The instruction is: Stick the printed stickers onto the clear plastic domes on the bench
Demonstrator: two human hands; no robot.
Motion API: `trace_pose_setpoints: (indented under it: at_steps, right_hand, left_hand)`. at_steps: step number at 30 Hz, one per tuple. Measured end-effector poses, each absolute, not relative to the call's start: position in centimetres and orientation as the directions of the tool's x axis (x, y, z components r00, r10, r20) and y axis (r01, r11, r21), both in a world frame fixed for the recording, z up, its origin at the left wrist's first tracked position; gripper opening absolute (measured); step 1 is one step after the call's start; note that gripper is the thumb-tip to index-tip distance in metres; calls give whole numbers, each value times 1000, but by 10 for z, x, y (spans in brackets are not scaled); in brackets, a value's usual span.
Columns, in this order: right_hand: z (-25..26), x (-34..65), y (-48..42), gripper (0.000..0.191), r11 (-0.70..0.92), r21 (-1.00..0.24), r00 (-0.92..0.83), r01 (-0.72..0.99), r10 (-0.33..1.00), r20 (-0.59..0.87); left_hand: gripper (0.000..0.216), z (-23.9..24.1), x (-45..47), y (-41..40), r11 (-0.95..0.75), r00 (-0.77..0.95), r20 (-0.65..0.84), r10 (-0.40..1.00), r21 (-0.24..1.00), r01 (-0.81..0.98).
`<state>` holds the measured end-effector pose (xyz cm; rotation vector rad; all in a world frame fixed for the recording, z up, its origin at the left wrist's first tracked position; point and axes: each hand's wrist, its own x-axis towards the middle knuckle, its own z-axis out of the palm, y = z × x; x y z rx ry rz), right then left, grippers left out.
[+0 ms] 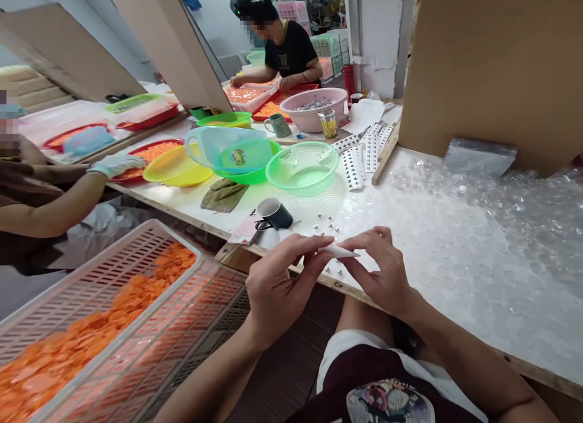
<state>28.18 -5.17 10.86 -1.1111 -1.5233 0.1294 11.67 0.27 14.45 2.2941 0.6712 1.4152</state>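
Observation:
Both my hands meet at the table's near edge, pinching a small white strip (339, 251) between them. My left hand (277, 283) grips its left end with thumb and fingers closed. My right hand (380, 268) pinches its right end. Several tiny metal pieces (324, 227) lie scattered on the white table (410, 241) just beyond my fingers. A dark cup (274, 213) lies on its side to the left of them.
A green mesh basket (303, 167), nested green, blue and yellow bowls (228, 156) and white strips (359, 156) lie further back. A pink crate of orange pieces (91, 326) stands at my left. Bubble wrap (501, 198) covers the right. One person's gloved hand (116, 164) rests left; another person works at the far end.

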Motion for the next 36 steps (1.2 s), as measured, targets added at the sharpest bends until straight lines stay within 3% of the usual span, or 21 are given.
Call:
trace_pose_setpoints:
  at_steps: [4, 8, 13, 21, 26, 31, 36]
  right_hand:
    - [79, 271, -61, 16, 314, -919, 261, 239, 891, 372]
    - [55, 277, -61, 19, 104, -988, 265, 111, 955, 130]
    - [38, 292, -59, 19, 36, -972, 340, 233, 933, 116]
    - [31, 307, -52, 9, 46, -927, 289, 373, 943, 163]
    - [28, 308, -40, 11, 2, -950, 354, 313, 928, 118]
    - [22, 297, -25, 37, -11, -971, 205, 240, 978, 39]
    - [17, 297, -2, 38, 4, -991, 176, 133, 984, 27]
  left_hand:
    - [26, 118, 107, 0, -713, 405, 595, 695, 645, 276]
    - [11, 79, 118, 4, -493, 438, 356, 825, 833, 251]
    - [23, 47, 130, 7, -252, 415, 141, 899, 941, 227]
    - [24, 30, 133, 15, -177, 423, 76, 903, 963, 205]
    - [27, 17, 134, 17, -168, 410, 62, 910, 959, 228]
    - [31, 3, 133, 20, -155, 428, 44, 903, 961, 229]
    - [28, -9, 127, 30, -108, 414, 11, 910, 972, 210]
